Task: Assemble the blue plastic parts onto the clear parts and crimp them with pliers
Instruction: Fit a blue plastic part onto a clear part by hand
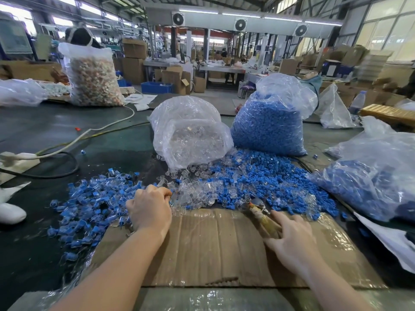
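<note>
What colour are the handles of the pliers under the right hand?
Yellowish-tan, worn-looking, on the pliers; head view, the only one.

Dark table [45,250] under cardboard sheet [213,248], loose blue parts [258,176], bags [269,122].

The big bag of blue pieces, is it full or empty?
Nearly full: the bag of blue pieces stands upright, packed blue most of the way up.

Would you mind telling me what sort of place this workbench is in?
Most likely a factory assembly hall. Big clear plastic sacks of small blue plastic parts stand on the dark work table, stacked brown cardboard cartons fill the floor behind, and a long overhead metal duct with round fans runs under a steel roof.
</note>
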